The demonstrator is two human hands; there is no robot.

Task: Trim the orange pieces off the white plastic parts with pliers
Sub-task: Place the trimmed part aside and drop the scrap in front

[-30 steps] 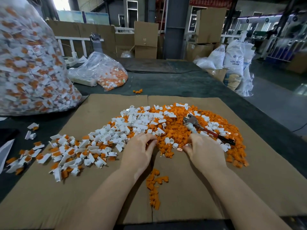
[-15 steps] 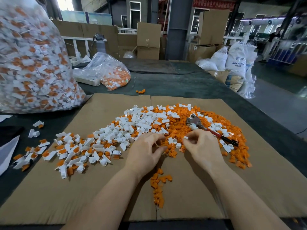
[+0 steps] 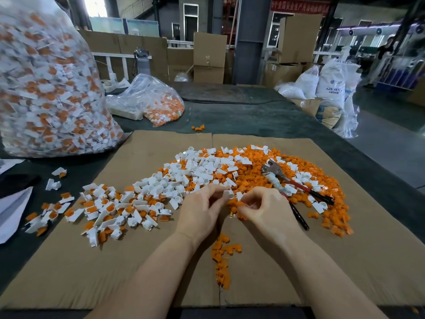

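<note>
Just beyond the right hand (image 3: 266, 210) | red-handled metal pliers (image 3: 292, 185) lie untouched on the pile of trimmed orange plastic bits (image 3: 253, 178), long axis running from far-left head to near-right handles, right hand nearer | left hand (image 3: 202, 210) pinches a small white plastic part (image 3: 228, 194) | right-hand fingers curled beside it, whether gripping anything I cannot tell | judged: pliers pickup due.

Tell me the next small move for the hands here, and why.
Probably the right hand should reach for the pliers. They lie untouched on the orange scraps beside it, while the left hand pinches a small white part, and trimming needs the tool.
</note>
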